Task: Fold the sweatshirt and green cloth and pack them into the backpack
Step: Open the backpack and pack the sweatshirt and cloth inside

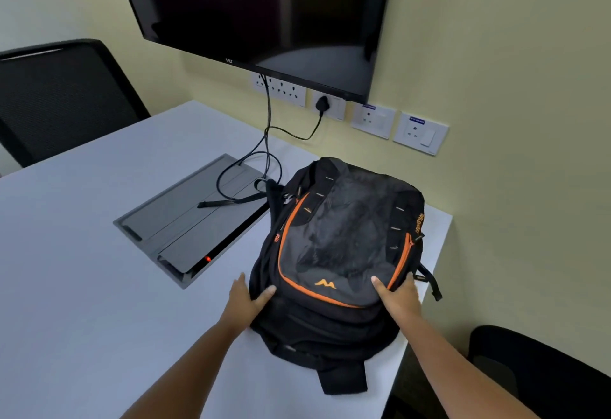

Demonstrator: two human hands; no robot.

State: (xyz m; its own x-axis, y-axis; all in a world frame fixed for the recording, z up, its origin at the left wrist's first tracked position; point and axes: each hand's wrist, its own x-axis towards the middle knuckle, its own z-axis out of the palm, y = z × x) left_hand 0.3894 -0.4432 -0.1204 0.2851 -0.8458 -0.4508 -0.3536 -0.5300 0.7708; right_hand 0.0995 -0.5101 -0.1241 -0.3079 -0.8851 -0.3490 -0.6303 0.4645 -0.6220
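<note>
One pack: a black and grey backpack [340, 253] with orange zip piping and a small orange peak logo near its near end, lying front face up and looking full and rounded.
Its place: on the white table [82, 270], toward the right edge, with a black strap hanging over that edge (a second black flap trails off the near end).
Left hand [246, 299]: laid against the pack's near left side, fingers fairly straight on the table side, thumb resting on the black fabric; nothing is pinched that I can see.
Right hand [398, 296]: set on the near right corner, thumb stretched flat on the grey panel, other fingers curling over the side by the orange zip; whether they grip the fabric I cannot tell.
Long axis: runs near to far, tilted slightly rightward at the far end.
Left of pack: a grey flip-up panel [185, 223] in the tabletop, cables [269, 141] running up to wall sockets [281, 88].
Far: a dark wall screen [258, 8].
Sides: one black chair [62, 98] far left, another [542, 375] near right.
</note>
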